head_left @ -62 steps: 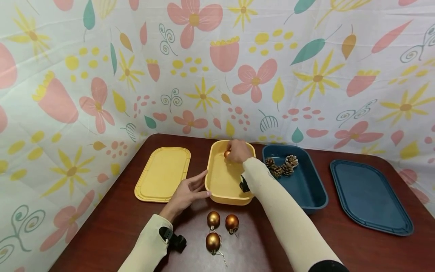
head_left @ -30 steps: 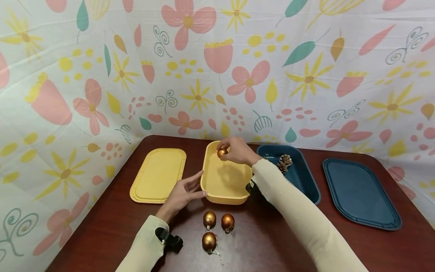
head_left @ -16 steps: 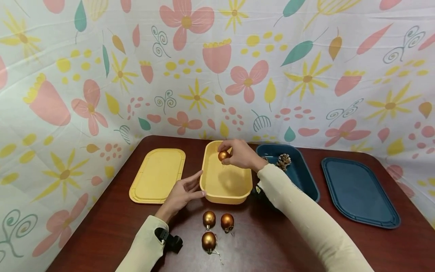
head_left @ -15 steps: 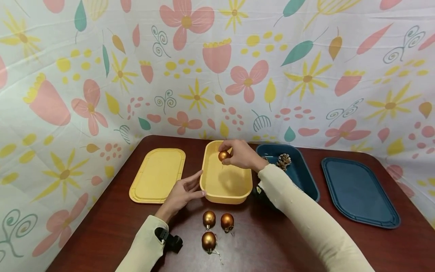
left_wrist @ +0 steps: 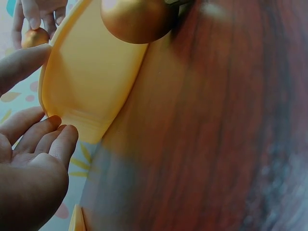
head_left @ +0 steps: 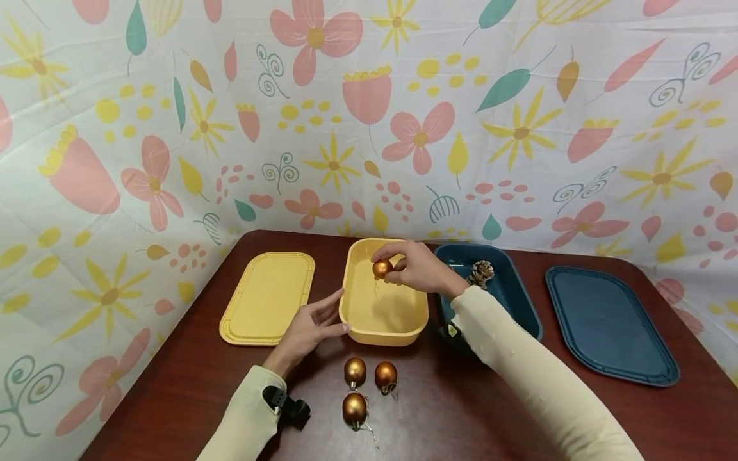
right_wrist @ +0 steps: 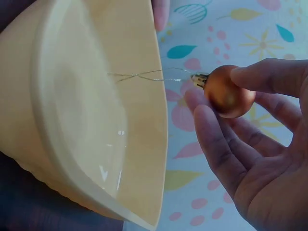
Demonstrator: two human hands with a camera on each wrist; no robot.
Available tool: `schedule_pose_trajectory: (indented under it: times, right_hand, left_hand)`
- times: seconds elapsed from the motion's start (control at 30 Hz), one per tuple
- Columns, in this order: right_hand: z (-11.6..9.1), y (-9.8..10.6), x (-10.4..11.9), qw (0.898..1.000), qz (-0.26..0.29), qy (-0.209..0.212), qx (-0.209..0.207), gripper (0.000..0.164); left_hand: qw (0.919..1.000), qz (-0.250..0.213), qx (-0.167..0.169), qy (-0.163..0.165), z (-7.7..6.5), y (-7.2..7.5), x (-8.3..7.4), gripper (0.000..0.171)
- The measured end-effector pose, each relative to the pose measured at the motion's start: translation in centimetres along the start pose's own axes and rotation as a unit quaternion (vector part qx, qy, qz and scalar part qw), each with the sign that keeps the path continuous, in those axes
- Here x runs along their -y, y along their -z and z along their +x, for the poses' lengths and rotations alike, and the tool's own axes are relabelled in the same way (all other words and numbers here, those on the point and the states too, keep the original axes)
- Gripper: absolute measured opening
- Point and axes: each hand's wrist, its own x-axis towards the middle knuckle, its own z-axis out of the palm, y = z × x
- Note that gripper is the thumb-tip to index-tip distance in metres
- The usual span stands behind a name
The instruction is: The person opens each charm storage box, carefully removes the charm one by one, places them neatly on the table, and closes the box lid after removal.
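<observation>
We pinch an orange ball (head_left: 382, 269) between the thumb and fingers of our right hand (head_left: 423, 267), above the yellow box (head_left: 383, 315); our left hand (head_left: 308, 331), loosely spread, touches the box's side.

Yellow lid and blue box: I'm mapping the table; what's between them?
Head view: the yellow box, left hand touching its side, right hand holding an ornament over it.
</observation>
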Motion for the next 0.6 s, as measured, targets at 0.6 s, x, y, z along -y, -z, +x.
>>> schedule_pose_trajectory:
  times: [0.6]
  right_hand:
    - [-2.1, -0.2, 0.2, 0.999, 0.031, 0.032, -0.031, 0.037]
  left_hand:
    - [1.0000, -0.003, -0.003, -0.006, 0.1, -0.1, 0.3, 0.076]
